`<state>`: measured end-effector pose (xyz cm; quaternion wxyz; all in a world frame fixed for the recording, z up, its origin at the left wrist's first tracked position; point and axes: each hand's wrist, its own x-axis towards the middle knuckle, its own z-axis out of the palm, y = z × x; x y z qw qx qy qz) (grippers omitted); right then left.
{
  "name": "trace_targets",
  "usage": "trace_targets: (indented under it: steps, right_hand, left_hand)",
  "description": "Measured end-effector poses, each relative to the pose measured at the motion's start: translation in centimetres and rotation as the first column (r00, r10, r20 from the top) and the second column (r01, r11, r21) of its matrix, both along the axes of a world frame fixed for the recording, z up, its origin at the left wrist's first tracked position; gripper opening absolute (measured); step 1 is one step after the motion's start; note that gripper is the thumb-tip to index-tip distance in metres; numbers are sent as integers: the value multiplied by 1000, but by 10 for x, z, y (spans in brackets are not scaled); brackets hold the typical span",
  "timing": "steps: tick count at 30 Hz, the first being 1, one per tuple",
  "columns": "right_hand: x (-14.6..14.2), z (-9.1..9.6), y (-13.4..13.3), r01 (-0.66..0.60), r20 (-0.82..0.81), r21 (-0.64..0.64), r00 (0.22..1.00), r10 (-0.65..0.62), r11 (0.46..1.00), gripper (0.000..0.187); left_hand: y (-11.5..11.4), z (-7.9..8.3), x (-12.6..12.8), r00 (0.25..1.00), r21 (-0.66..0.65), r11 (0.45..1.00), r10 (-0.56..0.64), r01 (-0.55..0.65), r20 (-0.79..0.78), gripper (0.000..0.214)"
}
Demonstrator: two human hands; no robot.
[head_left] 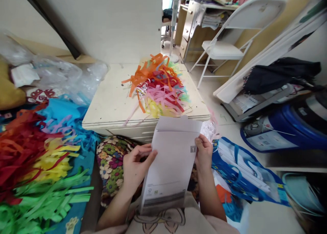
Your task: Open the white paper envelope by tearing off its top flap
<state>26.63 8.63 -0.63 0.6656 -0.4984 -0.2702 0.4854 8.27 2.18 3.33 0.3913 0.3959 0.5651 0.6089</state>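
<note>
I hold a white paper envelope [170,162] upright in front of my lap, its flap open at the top. My left hand [136,165] grips its left edge, thumb on the front and fingers curled behind. My right hand [203,152] pinches its right edge near a small grey square mark. Just beyond the envelope, a heap of coloured paper strips [159,87], orange, pink, yellow and red, lies on a low cream table [109,104].
A larger pile of red, yellow and green strips [38,165] lies at my left on blue cloth. A floral cushion [112,159] sits under the table edge. A blue bag with papers [245,169], a folding chair [230,39] and clear plastic bags [63,73] surround me.
</note>
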Motion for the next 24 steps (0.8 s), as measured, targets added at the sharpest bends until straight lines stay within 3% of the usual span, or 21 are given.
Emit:
trace_targets:
  steps: [4,8,13,18,21,24]
  right_hand:
    - [4,-3,2,20,-69,-10,997,-21,1000,27]
    - [8,-6,3,40,-81,2,996,-40,999,26]
    - [8,-5,4,48,-93,28,995,-46,998,28]
    - [3,-2,8,72,-98,57,993,-66,996,27]
    - [1,-3,10,55,-114,48,992,-50,997,25]
    - [3,-4,12,57,-123,54,991,-50,997,24]
  left_hand:
    - [0,2,6,984,25,1000,9,-5,-176,12]
    - [3,3,9,903,115,993,63,-15,-425,13]
    - [7,5,11,874,253,967,88,41,-478,5]
    - [12,6,6,898,231,973,109,-9,-426,3]
    - [14,4,4,959,141,989,80,-42,-271,7]
    - [8,0,7,994,61,998,-15,22,-112,24]
